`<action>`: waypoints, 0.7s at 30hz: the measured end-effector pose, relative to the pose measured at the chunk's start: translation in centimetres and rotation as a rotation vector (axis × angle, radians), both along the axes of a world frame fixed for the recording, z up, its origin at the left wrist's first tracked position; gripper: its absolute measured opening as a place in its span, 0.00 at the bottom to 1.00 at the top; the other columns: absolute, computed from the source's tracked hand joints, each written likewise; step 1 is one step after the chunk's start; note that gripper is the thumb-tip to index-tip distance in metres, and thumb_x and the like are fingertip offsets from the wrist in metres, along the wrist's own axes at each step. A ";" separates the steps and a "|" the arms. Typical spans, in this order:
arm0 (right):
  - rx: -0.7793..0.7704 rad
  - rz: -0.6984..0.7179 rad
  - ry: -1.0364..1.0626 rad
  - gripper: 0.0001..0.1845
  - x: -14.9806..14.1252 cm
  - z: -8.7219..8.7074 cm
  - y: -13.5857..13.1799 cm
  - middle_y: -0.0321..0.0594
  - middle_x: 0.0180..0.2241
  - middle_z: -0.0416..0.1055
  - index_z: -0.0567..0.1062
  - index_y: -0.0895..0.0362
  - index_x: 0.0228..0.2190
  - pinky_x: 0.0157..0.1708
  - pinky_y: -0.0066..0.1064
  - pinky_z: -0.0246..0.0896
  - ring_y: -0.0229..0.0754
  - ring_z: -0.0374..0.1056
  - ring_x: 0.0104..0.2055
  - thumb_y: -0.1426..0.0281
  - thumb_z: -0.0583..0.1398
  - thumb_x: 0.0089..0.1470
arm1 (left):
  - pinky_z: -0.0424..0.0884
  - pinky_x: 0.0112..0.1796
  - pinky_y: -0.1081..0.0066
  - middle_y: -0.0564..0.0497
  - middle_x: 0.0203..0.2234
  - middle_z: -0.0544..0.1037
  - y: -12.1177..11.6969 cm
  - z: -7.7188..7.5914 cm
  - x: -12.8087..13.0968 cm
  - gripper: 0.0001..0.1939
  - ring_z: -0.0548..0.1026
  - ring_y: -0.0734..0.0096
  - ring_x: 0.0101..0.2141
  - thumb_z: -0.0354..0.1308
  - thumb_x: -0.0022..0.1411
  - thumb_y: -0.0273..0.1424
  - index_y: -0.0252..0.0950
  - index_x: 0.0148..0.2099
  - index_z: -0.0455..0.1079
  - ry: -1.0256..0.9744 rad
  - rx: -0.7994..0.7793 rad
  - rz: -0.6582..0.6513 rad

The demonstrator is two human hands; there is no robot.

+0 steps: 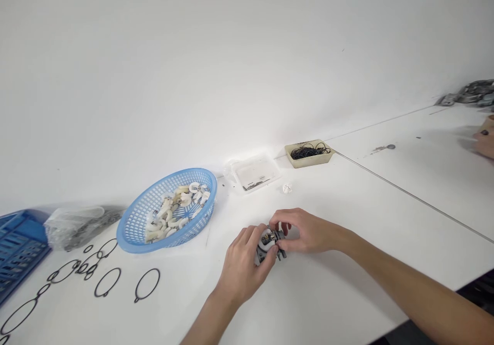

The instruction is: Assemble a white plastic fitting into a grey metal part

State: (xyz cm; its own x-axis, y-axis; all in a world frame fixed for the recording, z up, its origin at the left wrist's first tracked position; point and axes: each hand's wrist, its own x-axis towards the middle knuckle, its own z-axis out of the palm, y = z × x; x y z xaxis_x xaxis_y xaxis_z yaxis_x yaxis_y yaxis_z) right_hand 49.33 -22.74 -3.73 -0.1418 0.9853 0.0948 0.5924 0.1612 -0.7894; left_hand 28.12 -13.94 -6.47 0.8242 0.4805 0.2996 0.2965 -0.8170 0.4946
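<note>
Both hands meet over a small grey metal part (pixel 270 244) with a white ring piece on it, low on the white table (pixel 347 201). My left hand (pixel 243 268) grips the part from the near side. My right hand (pixel 304 230) pinches its top from the right, fingers curled over it. The part rests on or just above the tabletop.
A round blue basket (pixel 131 226) of several white curved pieces stands to the left. Black rings (pixel 108 282) lie loose at near left, beside a blue crate (pixel 17 247) and a plastic bag (pixel 75 224). Behind are a clear tray (pixel 254 172) and a beige tray of black rings (pixel 309 153). Another person's hand (pixel 485 140) shows at far right.
</note>
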 end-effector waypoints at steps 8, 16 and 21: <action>-0.021 -0.007 -0.096 0.12 0.1 0.5 -0.3 0.32 0.42 0.72 0.72 0.50 0.44 0.41 0.31 0.59 0.38 0.64 0.40 0.63 0.62 0.57 | 0.70 0.42 0.63 0.52 0.46 0.74 0.0 0.2 -0.1 0.15 0.72 0.63 0.45 0.49 0.72 0.40 0.48 0.59 0.60 0.042 -0.058 -0.004; -0.024 0.000 -0.109 0.13 0.0 0.6 -0.4 0.31 0.42 0.71 0.71 0.48 0.44 0.42 0.31 0.58 0.38 0.64 0.41 0.62 0.62 0.57 | 0.70 0.42 0.63 0.54 0.47 0.74 0.0 0.4 0.0 0.15 0.72 0.64 0.45 0.48 0.73 0.42 0.50 0.59 0.59 0.054 -0.083 -0.012; -0.027 0.011 -0.110 0.14 0.2 0.6 -0.4 0.30 0.43 0.71 0.71 0.48 0.45 0.42 0.31 0.59 0.38 0.64 0.41 0.63 0.62 0.56 | 0.70 0.42 0.63 0.54 0.46 0.74 0.0 0.4 0.0 0.15 0.72 0.64 0.45 0.48 0.73 0.42 0.50 0.59 0.58 0.073 -0.086 -0.012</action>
State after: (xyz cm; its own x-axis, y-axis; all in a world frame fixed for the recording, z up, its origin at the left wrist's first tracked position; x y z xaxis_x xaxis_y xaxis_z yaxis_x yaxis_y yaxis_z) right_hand 49.50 -23.12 -3.17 -0.1602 0.9857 0.0517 0.6743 0.1476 -0.7236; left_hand 28.13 -13.96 -6.07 0.8484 0.4915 0.1968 0.3243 -0.7764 0.5404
